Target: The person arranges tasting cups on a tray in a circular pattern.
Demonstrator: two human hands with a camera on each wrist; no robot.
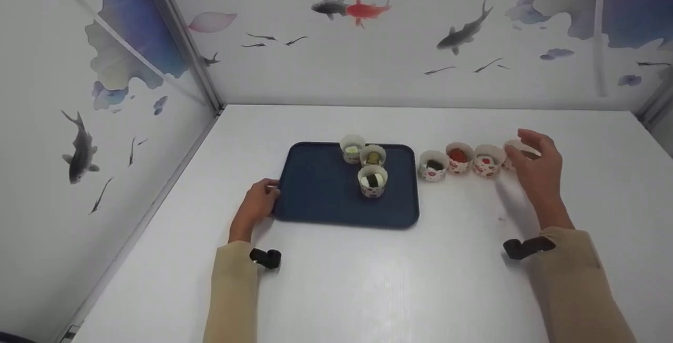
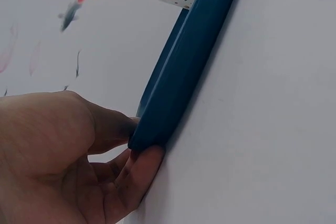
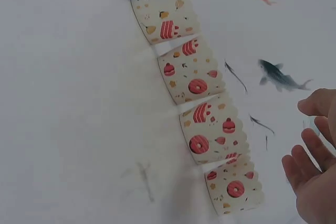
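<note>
My left hand (image 1: 256, 201) pinches the left edge of a dark blue tray (image 1: 320, 190). In the left wrist view, the thumb lies on the upper side of the rim and the fingers underneath. Three paper cups stand on the tray: one with a pale green-white piece (image 1: 352, 150), one with a brownish piece (image 1: 373, 158), and one with a white-and-black piece (image 1: 372, 182). My right hand (image 1: 541, 169) hovers over the rightmost cup (image 3: 233, 187) of a row, fingers loosely bent and nothing held. In the head view it partly hides that cup.
Right of the tray, the row also has a cup with dark filling (image 1: 434, 166), one with red filling (image 1: 459, 158) and one with red and white (image 1: 487, 161). A white wall (image 1: 294, 80) with painted fish borders the white table (image 1: 336, 280) at the back.
</note>
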